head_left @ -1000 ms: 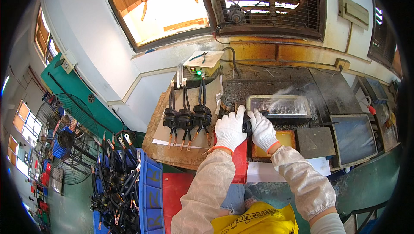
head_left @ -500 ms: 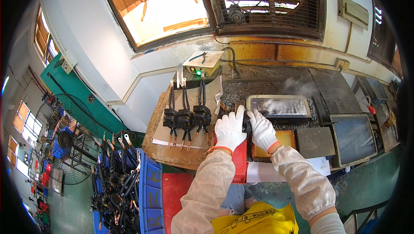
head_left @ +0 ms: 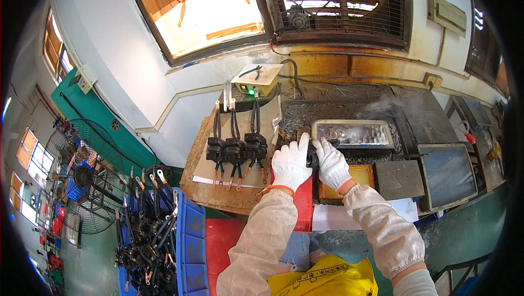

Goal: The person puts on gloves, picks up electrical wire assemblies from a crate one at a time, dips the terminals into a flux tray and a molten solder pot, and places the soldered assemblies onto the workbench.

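Both my hands wear white gloves with orange cuffs and are close together at the bench. My left hand [head_left: 291,166] and my right hand [head_left: 332,165] grip a black cable assembly [head_left: 313,159] between them, mostly covered by the fingers. Its dark end sticks out past my right fingertips, by the near left corner of a rectangular metal pot [head_left: 357,145] filled with shiny, silvery liquid. Whether that end touches the liquid I cannot tell. Three similar cable assemblies with black blocks and copper-coloured lugs, one of them this one [head_left: 255,146], lie on cardboard to the left.
Haze drifts over the pot. Nearer me are a tray of yellowish liquid [head_left: 373,171], a dark metal block [head_left: 399,180] and a wide framed tray [head_left: 447,177]. A control box [head_left: 257,80] carries pliers. A blue crate [head_left: 191,241] of cable assemblies and a caged fan [head_left: 83,176] stand left.
My hands and the black cable assembly stay almost in place. The haze has shifted, and the reflections on the silvery liquid look different.
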### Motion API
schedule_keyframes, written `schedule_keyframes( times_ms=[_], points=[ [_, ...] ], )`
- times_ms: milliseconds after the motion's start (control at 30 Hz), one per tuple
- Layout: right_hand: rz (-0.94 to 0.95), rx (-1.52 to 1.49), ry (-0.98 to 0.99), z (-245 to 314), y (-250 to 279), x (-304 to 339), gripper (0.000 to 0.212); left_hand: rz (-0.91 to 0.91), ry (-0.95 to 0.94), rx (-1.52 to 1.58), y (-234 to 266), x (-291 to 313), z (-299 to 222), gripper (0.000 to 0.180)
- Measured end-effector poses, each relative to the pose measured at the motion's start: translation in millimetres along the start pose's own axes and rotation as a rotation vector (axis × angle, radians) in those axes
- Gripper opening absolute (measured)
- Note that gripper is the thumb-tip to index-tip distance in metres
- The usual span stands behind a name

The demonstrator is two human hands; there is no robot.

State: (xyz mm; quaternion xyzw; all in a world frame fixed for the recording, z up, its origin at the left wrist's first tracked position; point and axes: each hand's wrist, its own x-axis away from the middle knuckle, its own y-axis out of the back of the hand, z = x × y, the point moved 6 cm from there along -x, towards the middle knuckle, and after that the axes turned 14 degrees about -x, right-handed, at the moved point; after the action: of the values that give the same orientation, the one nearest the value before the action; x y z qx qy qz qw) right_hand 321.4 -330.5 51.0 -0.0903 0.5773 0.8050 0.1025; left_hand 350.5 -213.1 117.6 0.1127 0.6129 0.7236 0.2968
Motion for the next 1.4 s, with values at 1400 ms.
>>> schedule_keyframes(
  times_ms=[1400],
  points=[
    [-0.056, -0.006, 0.017, -0.4, 0.0, 0.0, 0.063, -0.014, -0.009, 0.036, 4.2, 4.0, 2.4, 0.093]
  ],
)
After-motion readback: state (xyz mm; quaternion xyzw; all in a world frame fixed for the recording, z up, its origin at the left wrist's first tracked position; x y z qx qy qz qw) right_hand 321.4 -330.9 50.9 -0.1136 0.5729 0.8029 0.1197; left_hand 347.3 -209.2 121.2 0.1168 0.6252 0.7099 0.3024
